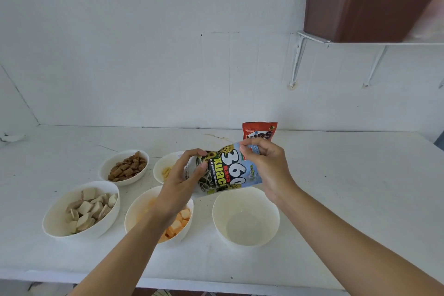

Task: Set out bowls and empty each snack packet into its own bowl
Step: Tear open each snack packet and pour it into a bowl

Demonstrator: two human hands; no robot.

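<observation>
Left forearm (144, 235) crosses orange-snack bowl (133, 206); seed packet (223, 170) hides red packet's (259, 130) bottom

In front of me: white painted wall (168, 43), evenly lit, with a corner seam at 9 o'clock. My white table (348, 187) meets it; the surface is scuffed. At 1 o'clock, a white shelf (360, 43) on angled brackets (297, 62) carries a brown, grey-lidded bin (360, 7).

The seed packet (225, 170) hangs above the rightmost bowl (245, 235), Nips packet (259, 130) behind.
</observation>
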